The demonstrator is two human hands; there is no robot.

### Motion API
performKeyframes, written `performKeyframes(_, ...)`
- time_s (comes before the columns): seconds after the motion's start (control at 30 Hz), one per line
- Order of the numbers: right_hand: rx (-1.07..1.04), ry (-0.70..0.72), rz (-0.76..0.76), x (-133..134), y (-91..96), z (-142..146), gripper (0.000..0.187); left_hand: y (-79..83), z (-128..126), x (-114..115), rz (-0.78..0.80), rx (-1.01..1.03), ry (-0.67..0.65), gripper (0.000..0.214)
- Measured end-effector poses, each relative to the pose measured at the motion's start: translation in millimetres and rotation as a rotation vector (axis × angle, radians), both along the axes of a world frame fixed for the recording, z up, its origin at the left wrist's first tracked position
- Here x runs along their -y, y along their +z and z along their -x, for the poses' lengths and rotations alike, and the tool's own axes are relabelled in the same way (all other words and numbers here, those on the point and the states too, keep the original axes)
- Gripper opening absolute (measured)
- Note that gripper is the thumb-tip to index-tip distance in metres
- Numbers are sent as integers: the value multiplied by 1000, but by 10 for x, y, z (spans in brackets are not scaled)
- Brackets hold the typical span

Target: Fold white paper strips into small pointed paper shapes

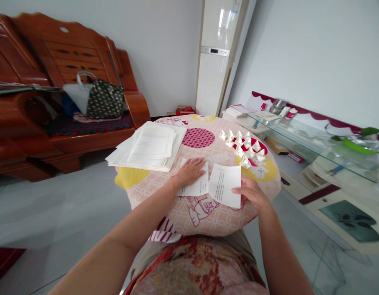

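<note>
Lap: clothing with a red floral print [195, 266], tucked just under the near edge of the worktop.
Worktop [204, 217]: round, covered by a pink cloth with cartoon figures and coloured discs; both bare forearms reach onto it from the near side.
Right hand [252, 193]: at the near right part of the worktop. The thumb lies on top of the printed sheet and the other fingers are curled in at its edge, so the fingers pinch its lower right corner.
Printed sheet [224, 184]: white with lines of small print, at the near middle of the worktop. Whether it lies flat or is slightly lifted I cannot tell.
Left hand [189, 172]: palm down at the middle of the worktop, fingers stretched out and slightly spread, pressing on a slip of paper.
Slip of paper [199, 187]: white, just beside the printed sheet, toward the left side of the worktop.
Paper stack [149, 149]: loose white sheets on the left part of the worktop, overhanging its edge.
Folded paper pieces [243, 147]: small white folded shapes clustered on the far right part of the worktop.
Glass shelf [315, 139]: right of the worktop, carrying books and small items.
Wooden bench [54, 82]: beyond the worktop to the left, with a dotted bag [99, 98] on its seat.
Air conditioner [214, 61]: tall and white, beyond the far edge of the worktop, in the corner.
</note>
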State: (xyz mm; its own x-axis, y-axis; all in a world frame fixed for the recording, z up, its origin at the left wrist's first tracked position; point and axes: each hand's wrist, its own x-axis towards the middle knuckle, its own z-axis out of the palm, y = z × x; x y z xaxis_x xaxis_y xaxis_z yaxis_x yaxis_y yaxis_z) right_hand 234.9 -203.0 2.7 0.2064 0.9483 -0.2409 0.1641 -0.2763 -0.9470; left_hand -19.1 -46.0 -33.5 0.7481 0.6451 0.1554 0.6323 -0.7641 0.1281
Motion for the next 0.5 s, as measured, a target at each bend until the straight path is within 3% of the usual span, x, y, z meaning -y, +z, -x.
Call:
performKeyframes(0.23,-99,-26,-19,35,14,-52,38,23,-6,16,11,-9,11,57)
performKeyframes(0.5,-124,4,27,95,23,-150,41,42,-6,28,7,-13,21,57)
